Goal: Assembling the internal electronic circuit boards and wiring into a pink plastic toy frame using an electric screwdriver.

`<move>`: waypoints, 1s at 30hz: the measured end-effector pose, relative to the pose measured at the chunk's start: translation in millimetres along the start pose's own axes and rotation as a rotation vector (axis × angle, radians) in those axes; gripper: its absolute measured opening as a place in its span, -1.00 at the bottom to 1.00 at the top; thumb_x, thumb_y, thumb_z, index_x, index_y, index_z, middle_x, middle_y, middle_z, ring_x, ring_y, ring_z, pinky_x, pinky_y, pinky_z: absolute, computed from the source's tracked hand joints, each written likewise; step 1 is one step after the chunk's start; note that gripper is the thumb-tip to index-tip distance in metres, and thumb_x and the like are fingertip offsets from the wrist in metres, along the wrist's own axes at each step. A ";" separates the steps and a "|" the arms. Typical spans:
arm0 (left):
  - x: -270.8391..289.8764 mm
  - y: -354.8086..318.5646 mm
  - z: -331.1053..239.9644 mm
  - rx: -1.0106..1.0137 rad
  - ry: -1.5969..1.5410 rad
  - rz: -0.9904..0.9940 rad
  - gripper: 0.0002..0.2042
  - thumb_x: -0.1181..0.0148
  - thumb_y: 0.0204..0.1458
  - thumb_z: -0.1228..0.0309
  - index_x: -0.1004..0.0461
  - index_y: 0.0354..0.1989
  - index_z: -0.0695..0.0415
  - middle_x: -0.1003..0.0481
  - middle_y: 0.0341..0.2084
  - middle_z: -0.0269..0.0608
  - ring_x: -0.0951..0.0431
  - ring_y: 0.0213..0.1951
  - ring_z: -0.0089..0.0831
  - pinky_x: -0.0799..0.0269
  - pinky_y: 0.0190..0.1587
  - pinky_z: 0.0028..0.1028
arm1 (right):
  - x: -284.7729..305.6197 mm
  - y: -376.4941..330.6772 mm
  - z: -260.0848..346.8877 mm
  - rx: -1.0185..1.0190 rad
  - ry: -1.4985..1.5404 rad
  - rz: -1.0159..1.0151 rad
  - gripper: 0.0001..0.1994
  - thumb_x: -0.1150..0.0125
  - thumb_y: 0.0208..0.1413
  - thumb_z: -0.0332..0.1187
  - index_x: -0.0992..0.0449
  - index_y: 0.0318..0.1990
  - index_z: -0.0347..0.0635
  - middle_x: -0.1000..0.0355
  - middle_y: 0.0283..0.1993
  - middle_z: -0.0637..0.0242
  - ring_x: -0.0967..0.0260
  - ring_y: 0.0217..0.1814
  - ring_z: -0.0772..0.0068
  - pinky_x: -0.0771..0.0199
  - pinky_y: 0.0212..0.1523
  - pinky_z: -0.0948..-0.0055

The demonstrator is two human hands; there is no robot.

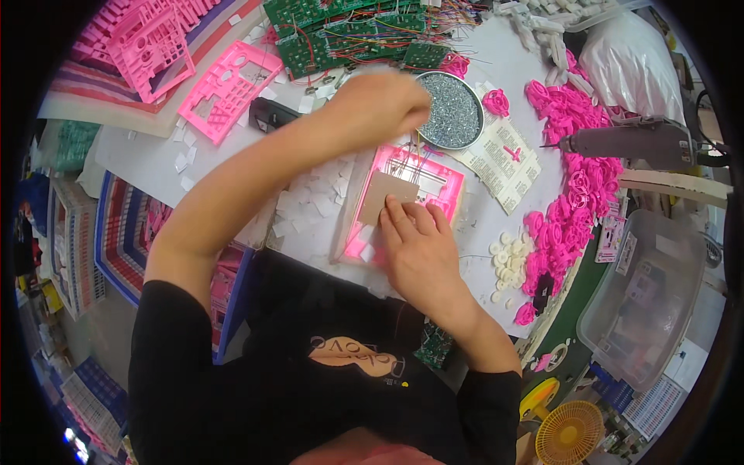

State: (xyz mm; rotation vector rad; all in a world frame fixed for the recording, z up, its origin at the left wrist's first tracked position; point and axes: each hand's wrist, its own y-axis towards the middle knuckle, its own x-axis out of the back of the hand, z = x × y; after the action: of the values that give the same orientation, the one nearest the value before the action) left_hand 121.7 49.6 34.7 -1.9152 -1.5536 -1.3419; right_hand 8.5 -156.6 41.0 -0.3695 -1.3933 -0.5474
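While the right hand [422,240] lies flat, fingers extended, on a brown board [378,194] over a pink frame [455,191], the left hand [387,102] curls near a round tin [482,118], hold unclear, printed paper [505,167] alongside.

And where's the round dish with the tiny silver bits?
In the head view, the round dish is near the top, right of centre, between the left hand and a small pink piece.

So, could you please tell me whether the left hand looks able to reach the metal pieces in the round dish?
Probably yes: the left hand appears at the left edge of the dish, whose metal pieces lie uncovered, and nothing visible blocks the way.
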 end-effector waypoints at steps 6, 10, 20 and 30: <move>-68.0 83.3 18.1 -0.165 0.446 0.462 -0.87 -0.20 -0.03 0.31 -0.58 -0.40 0.08 -0.54 -0.42 -0.23 -0.56 -0.21 -0.23 -0.37 -0.21 -0.15 | 0.5 -5.0 -2.5 -0.078 0.177 -0.023 -0.56 -0.22 -0.10 -0.43 -0.51 0.00 -0.44 -0.41 0.19 -0.03 -0.31 0.18 0.02 -0.28 0.21 0.04; -74.0 69.7 34.8 -0.190 0.407 0.131 -0.84 -0.18 0.04 0.26 -0.56 -0.45 0.06 -0.56 -0.47 -0.25 -0.58 -0.25 -0.26 -0.36 -0.21 -0.16 | 33.7 -15.2 -37.4 -0.027 0.560 -0.235 -0.58 -0.25 -0.14 -0.57 -0.48 -0.02 -0.40 -0.42 0.14 -0.01 -0.39 0.08 -0.08 -0.43 0.05 -0.01; -39.2 68.8 16.9 -0.064 0.037 0.190 -0.79 -0.24 0.03 0.24 -0.55 -0.48 0.12 -0.56 -0.54 -0.13 -0.58 -0.41 -0.12 -0.39 -0.31 -0.14 | 107.1 -5.9 -189.5 -0.271 1.265 -0.658 -0.47 -0.29 0.16 -0.32 -0.27 0.21 -0.39 -0.48 -0.25 0.07 -0.47 -0.24 0.24 -0.51 -0.15 0.29; -11.0 -67.8 -38.7 -0.282 -0.105 0.038 -0.85 -0.29 -0.01 0.40 -0.53 -0.28 0.13 -0.53 -0.35 -0.21 -0.54 -0.32 -0.23 -0.40 -0.29 -0.27 | 51.2 21.5 -60.9 -0.034 1.631 -0.809 -0.39 -0.33 0.11 -0.34 -0.19 0.27 -0.16 -0.35 -0.53 0.26 -0.25 -0.55 0.43 -0.37 -0.46 0.39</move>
State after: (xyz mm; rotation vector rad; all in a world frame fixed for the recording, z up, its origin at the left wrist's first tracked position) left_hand 44.2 38.3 25.4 -2.2021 -1.4279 -1.5352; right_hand 75.0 -179.9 83.8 0.6076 0.1422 -1.1407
